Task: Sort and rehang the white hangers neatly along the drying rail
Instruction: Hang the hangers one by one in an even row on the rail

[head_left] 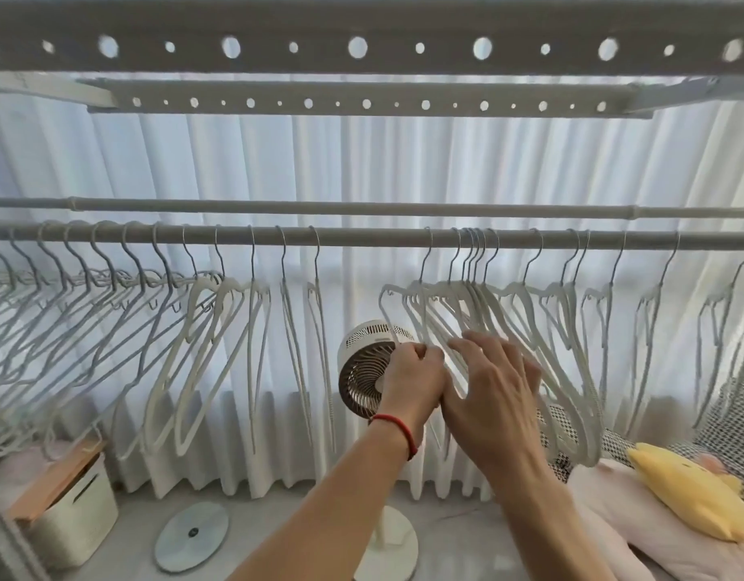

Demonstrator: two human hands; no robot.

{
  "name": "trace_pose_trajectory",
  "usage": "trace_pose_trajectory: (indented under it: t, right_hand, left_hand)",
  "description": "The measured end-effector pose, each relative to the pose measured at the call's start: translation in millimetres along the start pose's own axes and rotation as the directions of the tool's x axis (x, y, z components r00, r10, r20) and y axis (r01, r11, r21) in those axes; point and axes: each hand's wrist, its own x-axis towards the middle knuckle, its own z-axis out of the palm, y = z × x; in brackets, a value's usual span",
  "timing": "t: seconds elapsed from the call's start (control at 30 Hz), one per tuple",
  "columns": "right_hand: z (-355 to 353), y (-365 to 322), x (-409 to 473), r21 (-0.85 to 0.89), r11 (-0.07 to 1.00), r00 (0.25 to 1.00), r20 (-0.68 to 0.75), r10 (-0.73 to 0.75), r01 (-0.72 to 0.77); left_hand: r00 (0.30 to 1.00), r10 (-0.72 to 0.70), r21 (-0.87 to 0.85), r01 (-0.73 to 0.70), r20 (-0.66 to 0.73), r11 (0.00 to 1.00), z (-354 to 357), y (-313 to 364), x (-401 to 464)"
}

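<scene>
Honestly, these hangers look like nothing to lift: thin, white, stiff in the shoulders, with slim wire hooks that probably slide along the rail at a nudge. They hang all along it, spread out and slanted at the left, bunched tight right of the middle, looser again to the far right, with a bare stretch of rail between the groups.

My left hand, the one with the red cord at the wrist, is curled and pinching the lower arm of the leftmost hanger in the bunch. My right hand is spread, fingers fairly straight, laid against the next few hangers and gripping none.

The trouble, I think, is tangling rather than weight: the arms nest and the small notches could snag a neighbour. So I'd take one by a shoulder, close under its hook, where it is stiffest, rather than by the bottom bar, which may flex.
</scene>
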Motion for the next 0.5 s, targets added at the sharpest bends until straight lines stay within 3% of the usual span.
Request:
trace_pose_trajectory:
  t: [0.23, 0.5]
  right_hand:
    - [14.9, -15.2, 2.8, -0.007, 1.0, 1.0, -0.011, 0.004, -0.004]
    - [14.9, -14.5, 9.7, -0.144, 0.987, 0.998, -0.001, 0.066, -0.065]
  left_hand:
    - [0.997, -0.009, -0.075, 0.003, -0.079, 0.997, -29.5, -8.2, 6.6]
    - [0.99, -0.074, -0.133, 0.058, -0.12, 0.989, -37.8, -13.6, 3.0]
